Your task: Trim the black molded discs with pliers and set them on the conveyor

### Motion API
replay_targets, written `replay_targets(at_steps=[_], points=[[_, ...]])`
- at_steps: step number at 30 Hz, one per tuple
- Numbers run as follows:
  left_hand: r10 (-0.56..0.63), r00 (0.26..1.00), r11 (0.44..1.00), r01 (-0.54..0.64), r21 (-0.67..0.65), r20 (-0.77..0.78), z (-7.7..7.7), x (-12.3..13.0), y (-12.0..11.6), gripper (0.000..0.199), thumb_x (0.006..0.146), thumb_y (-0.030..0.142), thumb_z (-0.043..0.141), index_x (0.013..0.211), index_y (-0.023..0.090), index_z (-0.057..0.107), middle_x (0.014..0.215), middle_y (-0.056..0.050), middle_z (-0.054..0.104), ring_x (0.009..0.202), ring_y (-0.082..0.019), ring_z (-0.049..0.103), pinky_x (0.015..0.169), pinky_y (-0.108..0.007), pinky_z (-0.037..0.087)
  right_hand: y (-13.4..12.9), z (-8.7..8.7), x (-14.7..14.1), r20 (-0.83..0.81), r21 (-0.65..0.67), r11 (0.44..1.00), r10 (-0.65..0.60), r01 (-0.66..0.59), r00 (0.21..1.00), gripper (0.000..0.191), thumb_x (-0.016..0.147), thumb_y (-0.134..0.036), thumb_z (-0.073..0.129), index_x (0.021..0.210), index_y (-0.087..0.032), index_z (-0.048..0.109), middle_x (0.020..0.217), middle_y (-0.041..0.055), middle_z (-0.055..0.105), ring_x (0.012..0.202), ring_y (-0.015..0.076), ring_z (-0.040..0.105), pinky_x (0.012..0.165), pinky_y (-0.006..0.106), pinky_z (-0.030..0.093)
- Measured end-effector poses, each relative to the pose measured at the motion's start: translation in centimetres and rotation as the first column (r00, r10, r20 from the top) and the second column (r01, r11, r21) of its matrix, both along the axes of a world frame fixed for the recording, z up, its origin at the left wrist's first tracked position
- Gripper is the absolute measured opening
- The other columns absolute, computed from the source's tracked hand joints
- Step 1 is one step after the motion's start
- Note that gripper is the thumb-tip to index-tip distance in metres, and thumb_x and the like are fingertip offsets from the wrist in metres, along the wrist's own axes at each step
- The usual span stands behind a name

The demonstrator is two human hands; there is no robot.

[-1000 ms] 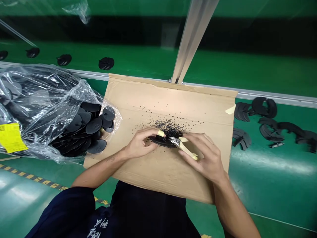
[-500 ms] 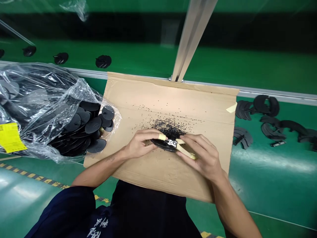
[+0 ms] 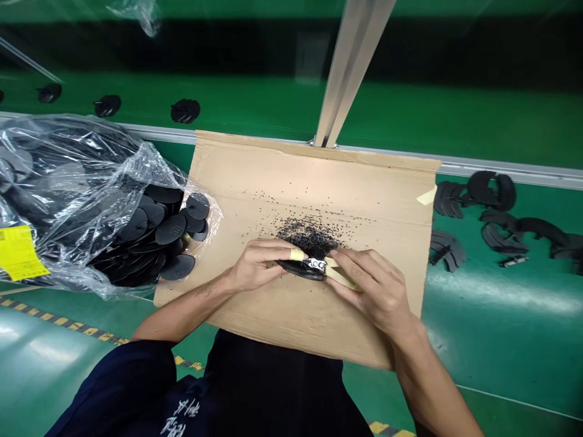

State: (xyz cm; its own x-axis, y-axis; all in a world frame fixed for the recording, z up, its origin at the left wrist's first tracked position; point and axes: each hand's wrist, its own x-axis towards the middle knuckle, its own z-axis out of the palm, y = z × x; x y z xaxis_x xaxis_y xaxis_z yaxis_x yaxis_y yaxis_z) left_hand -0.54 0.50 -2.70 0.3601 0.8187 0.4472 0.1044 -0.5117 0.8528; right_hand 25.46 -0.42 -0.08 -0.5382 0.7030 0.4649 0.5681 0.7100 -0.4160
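Note:
My left hand point(image 3: 259, 264) is closed on a round black plastic disc point(image 3: 300, 271), gripping it by its left side. Yellow tape wraps one of its fingertips. My right hand point(image 3: 376, 285) squeezes a pair of nippers point(image 3: 341, 279) with pale yellow handles. Their metal head point(image 3: 316, 263) lies over the disc, its tips close to my left fingertip; the exact spot they touch is too small to make out. Beneath and behind the disc, many tiny black clippings point(image 3: 307, 233) are scattered over a brown cardboard sheet point(image 3: 255, 167).
A clear plastic bag point(image 3: 82, 176) full of black discs point(image 3: 170, 229) lies open at the left, with a yellow label point(image 3: 20, 252). Curved black parts point(image 3: 496, 237) lie at the right on the green surface. A metal post point(image 3: 353, 73) rises behind the cardboard.
The nippers' handles have been squeezed closer together in my right hand. My left hand and the disc stay nearly in place; the view shifts slightly.

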Motion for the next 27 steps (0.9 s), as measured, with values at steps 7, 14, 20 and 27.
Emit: replay_targets(at_steps=[7, 14, 20, 27], points=[[-0.031, 0.999, 0.999, 0.032, 0.025, -0.041, 0.4, 0.0, 0.0, 0.021, 0.09, 0.018, 0.073, 0.11, 0.016, 0.075, 0.095, -0.01, 0.079, 0.085, -0.015, 0.075, 0.073, -0.026, 0.063, -0.2, 0.4, -0.2, -0.088, -0.172, 0.984, 0.022, -0.037, 0.996, 0.033, 0.094, -0.026, 0.068, 0.126, -0.02, 0.066, 0.106, 0.0091, 0.076, 0.088, 0.0207, 0.073, 0.076, 0.034, 0.061], [0.04, 0.997, 0.999, -0.04, 0.004, -0.069, 1.3, 0.3, -0.1, 0.022, 0.087, 0.02, 0.074, 0.109, 0.017, 0.074, 0.093, -0.008, 0.076, 0.084, -0.015, 0.072, 0.076, -0.028, 0.06, 0.6, 0.3, 0.2, -0.084, -0.146, 0.981, -0.143, 0.13, 0.986, 0.033, 0.094, -0.033, 0.067, 0.124, -0.019, 0.065, 0.107, 0.0113, 0.073, 0.094, 0.025, 0.068, 0.077, 0.04, 0.056], [0.03, 0.995, 0.994, -0.019, 0.109, -0.098, 1.0, 0.2, 0.3, 0.024, 0.088, 0.017, 0.071, 0.112, 0.018, 0.071, 0.092, -0.007, 0.072, 0.084, -0.015, 0.068, 0.072, -0.028, 0.056, -0.2, 0.7, 0.6, 0.262, 0.051, 0.98, -0.197, 0.19, 0.945, 0.039, 0.099, -0.039, 0.058, 0.132, -0.019, 0.06, 0.113, 0.0121, 0.071, 0.098, 0.0278, 0.062, 0.079, 0.041, 0.049], [0.057, 0.996, 0.987, -0.044, 0.153, -0.076, 0.8, 0.3, 0.1, 0.019, 0.091, 0.02, 0.068, 0.11, 0.019, 0.07, 0.088, -0.004, 0.068, 0.079, -0.014, 0.064, 0.068, -0.026, 0.053, -3.0, -1.3, 3.2, 0.279, 0.082, 0.905, -0.424, 0.418, 0.862, 0.044, 0.098, -0.042, 0.058, 0.135, -0.019, 0.059, 0.116, 0.0156, 0.067, 0.104, 0.0322, 0.061, 0.085, 0.045, 0.049]])
